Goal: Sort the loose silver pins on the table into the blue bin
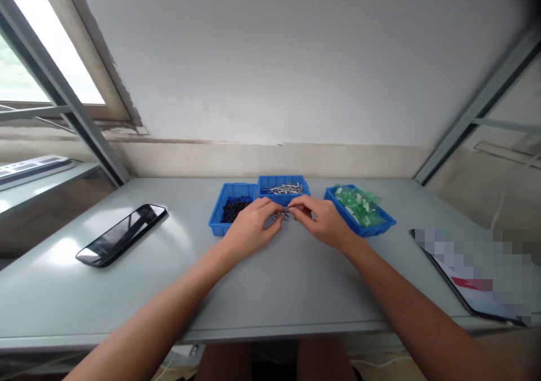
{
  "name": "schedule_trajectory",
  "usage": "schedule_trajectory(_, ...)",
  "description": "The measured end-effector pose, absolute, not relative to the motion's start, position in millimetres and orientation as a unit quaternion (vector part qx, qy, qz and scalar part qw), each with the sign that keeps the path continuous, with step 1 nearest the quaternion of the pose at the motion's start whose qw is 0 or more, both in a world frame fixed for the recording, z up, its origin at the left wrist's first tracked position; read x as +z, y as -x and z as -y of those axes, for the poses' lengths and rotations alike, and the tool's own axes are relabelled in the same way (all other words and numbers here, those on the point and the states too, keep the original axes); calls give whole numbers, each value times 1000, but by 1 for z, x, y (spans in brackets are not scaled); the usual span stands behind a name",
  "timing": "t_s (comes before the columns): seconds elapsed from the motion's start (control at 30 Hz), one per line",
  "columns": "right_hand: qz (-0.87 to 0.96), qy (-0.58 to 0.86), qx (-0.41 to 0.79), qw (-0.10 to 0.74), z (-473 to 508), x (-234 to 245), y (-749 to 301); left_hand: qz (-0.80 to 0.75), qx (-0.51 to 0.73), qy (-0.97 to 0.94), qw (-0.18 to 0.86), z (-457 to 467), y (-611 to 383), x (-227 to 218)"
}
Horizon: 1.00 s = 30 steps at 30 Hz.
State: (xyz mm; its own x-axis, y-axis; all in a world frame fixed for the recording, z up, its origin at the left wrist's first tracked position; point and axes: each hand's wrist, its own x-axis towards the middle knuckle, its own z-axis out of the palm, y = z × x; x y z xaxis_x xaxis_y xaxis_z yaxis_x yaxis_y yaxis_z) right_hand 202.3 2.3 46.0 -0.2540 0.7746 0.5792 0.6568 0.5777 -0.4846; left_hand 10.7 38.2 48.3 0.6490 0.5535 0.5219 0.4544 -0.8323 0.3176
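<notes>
My left hand and my right hand meet just in front of the blue bins, thumbs and fingertips pinched together. Between them is a thin silver metal piece, too small to tell its exact kind. A few more slim silver pieces show under the fingertips. Behind the hands, a blue bin holds a heap of silver nail-like pieces. To the left, another blue bin contains small black parts, partly hidden by my left hand.
On the right, a tilted blue bin carries green plastic packets. A dark phone-shaped device lies at left on the grey table. A dark-edged flat object, partly blurred out, lies at right. A wall rises behind.
</notes>
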Motion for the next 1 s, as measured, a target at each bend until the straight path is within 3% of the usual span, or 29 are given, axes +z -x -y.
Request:
schedule_trajectory(0.23,789,458,50,407,-3,46,-203,-296,340,-889,78,-40,-10,50)
schedule_trajectory(0.63,847,430,72,303,-9,38,-201,-262,366,-888,94,-36,-11,51)
schedule_trajectory(1.0,840,449,61,298,-8,41,-202,-290,361,-880,102,-37,-10,53)
